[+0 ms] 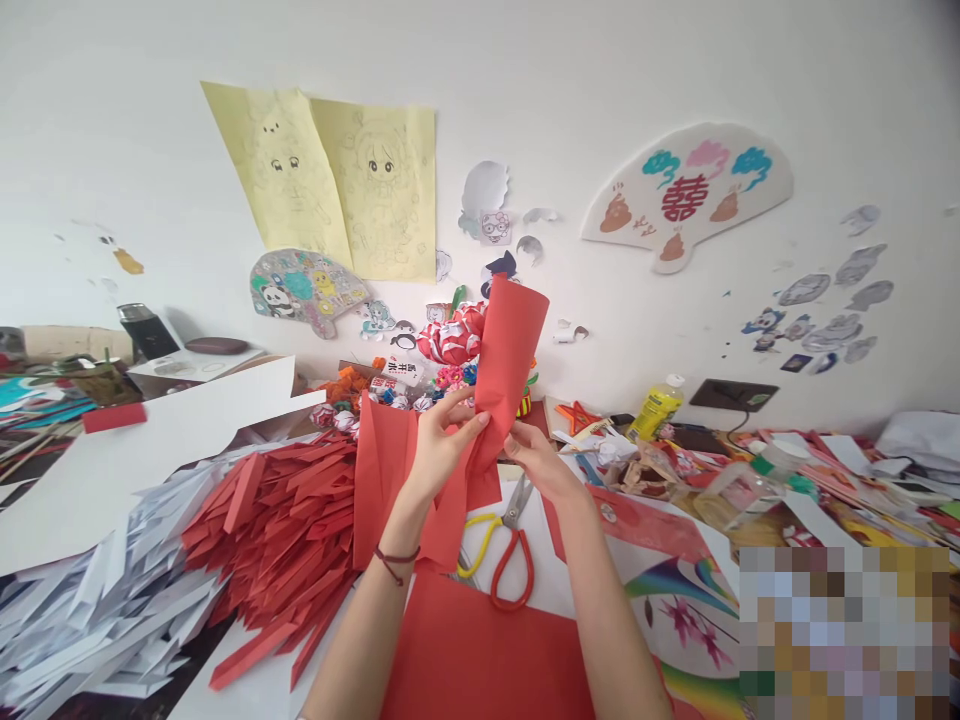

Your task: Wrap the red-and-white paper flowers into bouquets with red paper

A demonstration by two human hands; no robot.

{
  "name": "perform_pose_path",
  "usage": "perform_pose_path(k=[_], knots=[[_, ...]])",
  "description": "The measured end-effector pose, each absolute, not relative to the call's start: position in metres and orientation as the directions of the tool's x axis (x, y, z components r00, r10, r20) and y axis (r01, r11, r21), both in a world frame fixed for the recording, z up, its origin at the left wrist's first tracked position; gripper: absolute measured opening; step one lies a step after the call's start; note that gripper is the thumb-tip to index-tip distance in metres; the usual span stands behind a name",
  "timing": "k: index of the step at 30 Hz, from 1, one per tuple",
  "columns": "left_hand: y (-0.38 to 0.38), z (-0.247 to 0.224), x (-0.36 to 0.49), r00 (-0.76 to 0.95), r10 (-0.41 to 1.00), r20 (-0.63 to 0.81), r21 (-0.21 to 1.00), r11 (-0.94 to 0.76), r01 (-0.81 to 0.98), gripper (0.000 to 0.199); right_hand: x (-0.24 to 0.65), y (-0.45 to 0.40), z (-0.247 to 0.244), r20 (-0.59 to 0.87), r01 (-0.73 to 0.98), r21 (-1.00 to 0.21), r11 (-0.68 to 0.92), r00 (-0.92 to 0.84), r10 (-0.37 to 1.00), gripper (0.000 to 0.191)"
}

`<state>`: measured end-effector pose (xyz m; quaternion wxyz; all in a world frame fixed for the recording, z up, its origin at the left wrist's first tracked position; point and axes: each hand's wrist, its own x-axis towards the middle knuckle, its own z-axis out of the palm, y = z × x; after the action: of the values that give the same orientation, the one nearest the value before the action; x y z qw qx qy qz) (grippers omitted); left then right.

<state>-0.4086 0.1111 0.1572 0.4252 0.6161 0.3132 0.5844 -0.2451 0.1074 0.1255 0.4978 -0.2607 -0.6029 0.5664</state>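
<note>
Both my hands hold up a red sheet of paper (511,350), rolled or folded over into a tall upright shape. My left hand (446,435) pinches its lower left side between thumb and fingers. At its lower right edge, my right hand (541,460) grips the paper, fingers partly hidden behind it. Below lie scissors (514,545) with one yellow and one red handle, blades partly apart. Creased red paper (382,480) stands behind my left wrist, and a flat red sheet (480,650) lies nearest me between my forearms.
A heap of folded red strips (285,530) and a heap of white strips (97,590) spread on the left. A large white sheet (172,450) lies behind them. A yellow bottle (656,408) stands at back right, near paper scraps and a clear bottle (750,488). The wall closes the back.
</note>
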Motion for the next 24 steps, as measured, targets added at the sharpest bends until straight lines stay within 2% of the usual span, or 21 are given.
perform_pose_path(k=[13,24], knots=[[0.104,0.164,-0.417,0.088,0.862,0.499,0.865,-0.488,-0.117,0.039,-0.24,0.097,0.138,0.32,-0.078,-0.947,0.311,-0.248,0.914,0.039],[0.103,0.163,-0.413,0.162,0.884,0.439,0.892,-0.407,-0.199,0.047,-0.246,0.1,0.13,0.304,-0.243,-0.944,0.222,-0.39,0.869,0.055]])
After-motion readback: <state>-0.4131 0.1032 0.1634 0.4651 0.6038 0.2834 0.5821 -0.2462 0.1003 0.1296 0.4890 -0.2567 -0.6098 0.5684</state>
